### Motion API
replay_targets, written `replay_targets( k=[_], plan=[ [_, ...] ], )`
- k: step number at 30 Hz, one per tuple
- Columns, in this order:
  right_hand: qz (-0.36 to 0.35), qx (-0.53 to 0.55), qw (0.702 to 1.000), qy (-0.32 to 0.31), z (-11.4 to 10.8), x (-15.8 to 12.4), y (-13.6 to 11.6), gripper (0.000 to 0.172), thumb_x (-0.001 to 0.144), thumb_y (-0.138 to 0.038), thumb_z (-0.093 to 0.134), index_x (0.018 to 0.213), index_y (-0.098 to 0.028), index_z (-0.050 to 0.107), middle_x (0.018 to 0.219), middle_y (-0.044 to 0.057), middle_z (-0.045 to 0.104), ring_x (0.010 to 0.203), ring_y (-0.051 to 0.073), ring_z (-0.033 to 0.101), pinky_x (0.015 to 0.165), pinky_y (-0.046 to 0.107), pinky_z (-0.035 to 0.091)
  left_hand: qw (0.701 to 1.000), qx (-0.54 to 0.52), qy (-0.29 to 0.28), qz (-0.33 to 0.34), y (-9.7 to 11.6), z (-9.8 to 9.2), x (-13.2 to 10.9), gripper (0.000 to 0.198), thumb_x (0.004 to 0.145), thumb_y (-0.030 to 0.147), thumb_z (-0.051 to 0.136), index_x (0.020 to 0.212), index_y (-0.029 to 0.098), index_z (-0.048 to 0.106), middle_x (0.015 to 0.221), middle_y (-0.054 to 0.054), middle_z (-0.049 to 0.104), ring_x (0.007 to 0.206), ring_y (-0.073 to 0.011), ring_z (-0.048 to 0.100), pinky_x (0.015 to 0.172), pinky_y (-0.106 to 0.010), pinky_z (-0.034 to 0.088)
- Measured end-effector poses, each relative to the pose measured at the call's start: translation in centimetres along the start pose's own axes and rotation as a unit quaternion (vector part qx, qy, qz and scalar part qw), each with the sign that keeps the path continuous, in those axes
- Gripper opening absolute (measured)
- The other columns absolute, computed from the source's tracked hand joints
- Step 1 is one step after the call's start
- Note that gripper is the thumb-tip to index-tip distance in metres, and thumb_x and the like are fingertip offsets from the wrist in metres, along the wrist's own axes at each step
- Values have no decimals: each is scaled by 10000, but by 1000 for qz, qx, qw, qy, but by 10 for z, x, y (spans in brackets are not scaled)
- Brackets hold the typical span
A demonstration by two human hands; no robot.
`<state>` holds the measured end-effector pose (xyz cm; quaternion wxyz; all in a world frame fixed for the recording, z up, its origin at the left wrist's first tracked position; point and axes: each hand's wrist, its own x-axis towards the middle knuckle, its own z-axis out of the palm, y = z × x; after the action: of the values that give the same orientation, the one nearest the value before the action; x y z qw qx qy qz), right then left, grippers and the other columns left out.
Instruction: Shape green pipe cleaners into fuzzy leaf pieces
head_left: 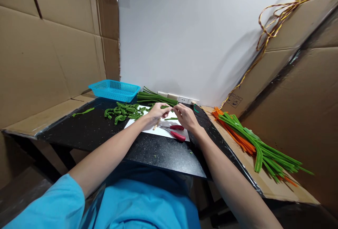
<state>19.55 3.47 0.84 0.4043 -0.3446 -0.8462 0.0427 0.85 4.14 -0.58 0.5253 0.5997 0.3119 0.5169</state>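
Observation:
My left hand [158, 111] and my right hand [185, 116] meet above a white sheet [148, 129], fingertips pinched close together. A short bit of green pipe cleaner shows at the fingers; most of it is hidden. Under my hands lie pliers with red handles [177, 136], a small wooden stick [156, 124] and a cut green pipe cleaner piece [171, 118]. To the left is a pile of bent, looped green pipe cleaner pieces [123, 110], partly on the sheet. Behind my hands lies a bundle of straight green pipe cleaners [153, 97].
A blue plastic basket [113, 91] stands at the back left of the black table [105, 135]. Green [266, 151] and orange pipe cleaners [239, 139] lie on cardboard at right. A twisted yellow cord [271, 33] hangs above them. Cardboard walls flank both sides; sockets [183, 99] line the back wall.

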Motion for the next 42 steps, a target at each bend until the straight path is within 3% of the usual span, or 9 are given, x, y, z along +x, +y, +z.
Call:
replay_targets(
  k=[6,15,19,23,28,30,33,37,42],
  plan=[
    [97,154,983,20,12,4,1,316,923,-433,598,695,-217,566,632,-13,482,580,147,425,561,270,346,999,27,-5,32,1,-1,0,227,865,284,781,765,130,647,552,27,528,476,-71,457,471,-208,310],
    [245,413,877,-26,25,8,5,380,895,-468,650,673,-207,484,612,-62,412,444,62,304,422,215,273,983,139,54,103,8,3,-3,113,856,239,729,853,136,684,555,34,560,489,-101,475,511,-231,354],
    [295,445,843,-67,23,13,16,299,1016,-416,628,878,-151,612,718,-43,549,504,64,453,465,193,407,964,208,75,147,13,8,-7,56,816,176,746,851,150,710,743,-25,664,632,-133,537,608,-239,395],
    [316,444,832,-101,11,16,24,252,1035,-390,636,1070,-140,652,880,1,653,635,97,599,555,224,524,951,247,58,175,16,12,-12,91,801,145,754,881,177,724,871,-61,706,743,-179,572,721,-267,439],
    [287,411,860,-96,-1,14,14,304,977,-338,609,733,-175,533,607,-75,423,424,48,286,389,184,277,952,239,52,185,15,14,-14,68,838,194,744,901,195,722,941,-75,716,846,-207,605,757,-265,450],
    [262,382,883,-79,-1,13,8,306,926,-347,601,683,-200,488,590,-71,396,423,55,253,386,198,243,957,222,69,175,13,13,-13,73,849,220,744,908,189,713,911,-58,708,804,-184,606,710,-246,437],
    [212,311,925,-40,2,11,3,286,903,-387,589,691,-215,506,575,-58,411,444,83,304,410,216,268,970,186,71,137,8,12,-8,93,895,259,706,873,169,697,696,-10,640,612,-136,550,599,-235,404],
    [123,176,976,13,3,7,5,224,926,-399,584,827,-202,620,729,5,592,590,136,489,544,250,400,989,120,43,75,3,10,-1,219,955,264,630,765,155,641,562,29,536,461,-90,456,491,-223,356],
    [25,14,1000,0,-4,1,6,208,972,-329,603,1140,-247,695,1040,57,696,667,153,546,683,290,424,997,64,35,16,2,6,5,242,944,216,643,714,149,611,535,46,482,417,-62,416,432,-203,288]
  ],
)
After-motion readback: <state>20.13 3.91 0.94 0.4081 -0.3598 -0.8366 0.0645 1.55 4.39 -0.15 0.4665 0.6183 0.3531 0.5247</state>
